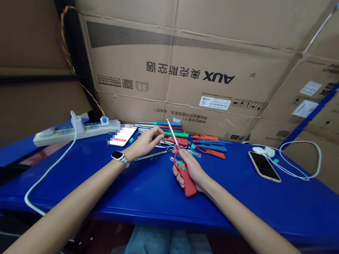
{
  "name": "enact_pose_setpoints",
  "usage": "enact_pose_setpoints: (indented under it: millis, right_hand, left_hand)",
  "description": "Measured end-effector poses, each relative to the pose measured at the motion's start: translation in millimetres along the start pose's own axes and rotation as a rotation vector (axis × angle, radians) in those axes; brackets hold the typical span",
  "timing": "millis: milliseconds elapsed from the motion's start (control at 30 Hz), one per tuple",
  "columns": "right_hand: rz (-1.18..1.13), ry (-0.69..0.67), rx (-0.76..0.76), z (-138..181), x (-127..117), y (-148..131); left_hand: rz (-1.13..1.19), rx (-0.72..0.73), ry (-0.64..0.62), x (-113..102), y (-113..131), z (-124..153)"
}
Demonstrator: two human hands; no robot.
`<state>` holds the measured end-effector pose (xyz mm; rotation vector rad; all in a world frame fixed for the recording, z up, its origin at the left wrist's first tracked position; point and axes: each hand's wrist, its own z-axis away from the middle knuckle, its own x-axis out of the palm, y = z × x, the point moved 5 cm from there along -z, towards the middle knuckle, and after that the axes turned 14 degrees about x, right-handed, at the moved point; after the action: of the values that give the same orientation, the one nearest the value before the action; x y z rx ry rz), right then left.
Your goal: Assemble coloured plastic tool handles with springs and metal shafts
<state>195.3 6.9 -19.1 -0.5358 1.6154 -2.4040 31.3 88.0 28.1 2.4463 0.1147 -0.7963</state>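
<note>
My right hand (187, 168) is wrapped round a red long-nosed lighter (188, 182), its silver tube slanting up and to the left. Green bits show on the lighter's side. To the left, my left hand (149, 139) is held with curled fingers near the tip of that tube; what it pinches, if anything, is hidden. A loose metal tube (150, 155) lies below this hand. Behind both hands rest several blue, red and green lighters (182, 135) with silver tubes. Orange and blue lighter casings (212, 143) lie to the right, with a small clear part (195, 153) closer in.
A phone with a lit screen (124, 135) lies left of my left hand, beside a white power strip (77, 132) with a trailing cord. A dark-screened phone (264, 166) and a white charging cable (316, 145) are at the right. Cardboard (190, 56) walls the blue table's (149, 198) back.
</note>
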Motion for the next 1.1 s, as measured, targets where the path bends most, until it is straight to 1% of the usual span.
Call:
enact_pose_setpoints:
  millis: [100, 200, 233, 300, 400, 533, 600, 800, 1000, 1100]
  right_hand:
    - [0.039, -0.056, -0.028, 1.6, 3.5, -1.1]
    - [0.002, -0.117, -0.010, 0.1, 3.2, 0.3]
    - [-0.007, -0.128, 0.005, -0.1, 2.8, 1.1]
    - [0.007, -0.122, 0.016, 1.1, 1.6, 1.2]
    - [0.092, -0.094, -0.011, 6.2, 1.1, -2.2]
    - [0.175, -0.133, -0.010, 10.6, 1.0, -5.4]
    - [0.198, -0.137, -0.004, 10.5, -0.6, -5.8]
    - [0.242, -0.123, -0.001, 10.9, 0.6, -6.5]
    - [0.256, -0.107, 0.017, 9.8, 1.9, -4.8]
    - [0.256, -0.099, 0.022, 8.9, 3.1, -4.6]
  left_hand:
    - [0.257, -0.089, 0.186, 2.6, 1.8, -7.7]
    - [0.486, -0.214, 0.349, 8.0, -3.5, -6.2]
    - [0.570, -0.255, 0.384, 10.5, -4.9, -3.9]
    - [0.741, -0.319, 0.410, 15.3, -5.0, 1.3]
    - [0.911, -0.338, 0.421, 16.0, 0.1, 6.9]
    - [0.930, -0.287, 0.562, 3.7, 2.0, 9.5]
    - [0.913, -0.275, 0.591, 0.3, 1.3, 9.1]
    - [0.782, -0.243, 0.572, 0.2, 3.1, 6.9]
    - [0.779, -0.240, 0.618, -0.7, -1.1, 5.6]
    - [0.670, -0.237, 0.582, -1.2, -6.6, 6.1]
